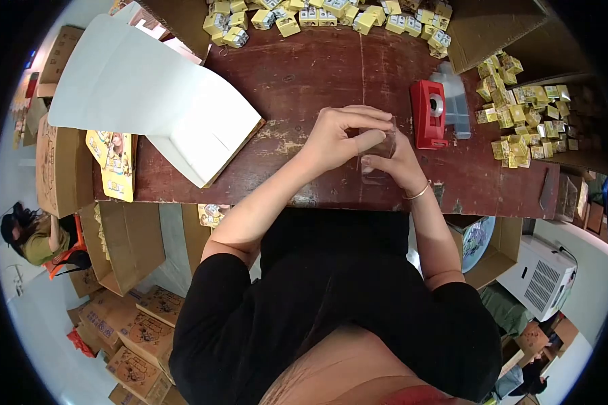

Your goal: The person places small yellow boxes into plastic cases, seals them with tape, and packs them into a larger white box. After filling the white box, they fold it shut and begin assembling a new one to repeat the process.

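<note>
My left hand (338, 138) and my right hand (400, 165) meet above the table's front part, their fingers curled around a clear plastic piece (380, 150). It is see-through, so its exact shape is hard to make out. To the right of my hands stands a red tape dispenser (428, 115) with a roll in it. Just behind that lies a translucent compartment box (455, 101). On the left, an open white cardboard display box (206, 128) rests with its large lid raised, apart from my hands.
Many small yellow boxes (287, 25) lie along the back of the brown table (304, 74). More yellow boxes (520, 111) fill an open carton at right. Yellow printed packaging (118, 165) sits at the left edge. Cartons (145, 331) are stacked below; a person (40, 236) is at far left.
</note>
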{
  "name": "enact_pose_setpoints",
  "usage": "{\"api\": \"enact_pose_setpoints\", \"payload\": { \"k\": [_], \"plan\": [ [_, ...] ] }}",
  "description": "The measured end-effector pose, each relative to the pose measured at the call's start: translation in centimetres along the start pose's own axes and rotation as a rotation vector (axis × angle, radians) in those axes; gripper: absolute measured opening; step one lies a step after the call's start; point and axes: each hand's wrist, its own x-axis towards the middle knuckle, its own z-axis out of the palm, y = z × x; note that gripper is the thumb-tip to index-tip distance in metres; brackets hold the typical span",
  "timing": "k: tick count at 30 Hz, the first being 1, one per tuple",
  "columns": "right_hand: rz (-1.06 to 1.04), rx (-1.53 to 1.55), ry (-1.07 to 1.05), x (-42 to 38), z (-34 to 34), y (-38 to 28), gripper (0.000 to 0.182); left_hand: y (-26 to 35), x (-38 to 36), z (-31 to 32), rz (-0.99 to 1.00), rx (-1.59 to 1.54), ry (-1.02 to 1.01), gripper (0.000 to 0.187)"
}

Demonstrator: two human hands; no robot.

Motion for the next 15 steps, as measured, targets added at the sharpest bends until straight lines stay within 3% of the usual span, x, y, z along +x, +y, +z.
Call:
{"api": "enact_pose_setpoints", "payload": {
  "k": [4, 6, 7, 10, 12, 14, 15],
  "plan": [
    [0.033, -0.023, -0.005, -0.3, -0.3, -0.8, 0.064, 0.9, 0.5, 0.5, -0.195, -0.167, 0.017, 0.022],
    [-0.004, -0.087, 0.001, -0.4, -0.4, -1.1, 0.064, 1.0, 0.8, 0.8, 0.153, 0.272, 0.003, 0.021],
    [-0.039, -0.151, 0.001, -0.4, -0.3, -1.2, 0.065, 1.0, 0.9, 0.8, 0.154, 0.271, 0.002, 0.021],
    [-0.054, -0.059, 0.009, -0.7, 0.0, -1.6, 0.066, 1.0, 1.3, 0.7, 0.115, 0.237, -0.029, 0.021],
    [-0.117, -0.103, -0.03, -0.5, -0.8, -0.9, 0.065, 1.5, 1.7, 0.7, -0.235, -0.122, -0.007, 0.019],
    [-0.179, -0.147, -0.066, -0.7, -1.0, -0.8, 0.064, 1.7, 1.9, 0.6, -0.216, -0.113, -0.039, 0.019],
    [-0.082, -0.067, -0.073, -1.0, -1.0, -1.2, 0.063, 1.7, 2.0, 0.6, -0.192, -0.103, -0.067, 0.018]
  ]
}}
